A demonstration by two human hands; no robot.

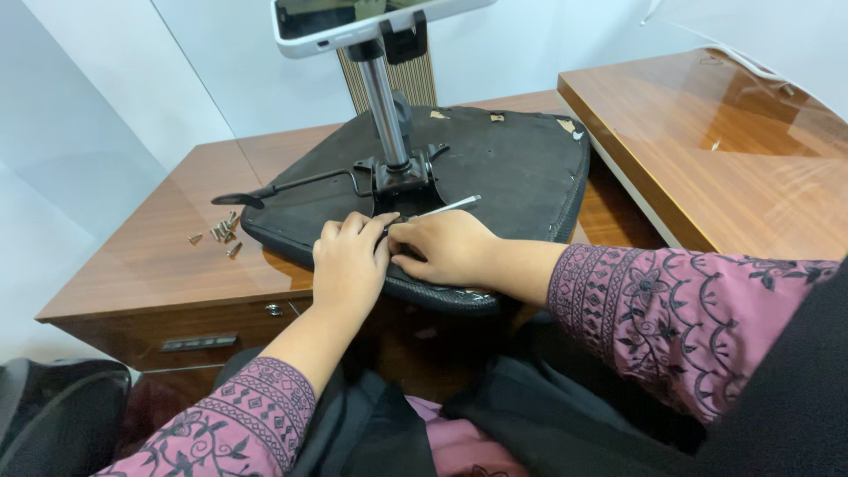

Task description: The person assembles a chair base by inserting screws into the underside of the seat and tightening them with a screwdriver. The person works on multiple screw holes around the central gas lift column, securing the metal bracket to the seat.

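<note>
upturned chair seat (495, 163), black and padded, lies bottom-up on the wooden worktop (132, 274), its near edge hanging a little over the front, its metal mechanism plate (402, 172) and chrome column (382, 102) standing up from the middle. a thin black lever (291, 185) runs out to the left from the plate. both hands rest on the seat's near edge, touching each other. the right hand (446, 247) has its grip closed around a slim metal tool (442, 208), whose shaft points up and right; what its tip meets is hidden under the fingers. the left hand (349, 265) lies curled beside it, fingers pressed down; whether it pinches anything i cannot tell.

risk, as i judge it: the tool could slip off a small fastener and gouge the padding or jab the left fingers, since the hands sit so close. the overhanging seat might also tip or slide under downward pressure. the loose screws (221, 232) near the worktop's left side could roll off the glossy surface.

the worktop is polished brown wood with a drawer (190, 340) below; a second glossy desk (707, 150) stands to the right. pale walls behind, and a white device (353, 22) on a stand above.
</note>
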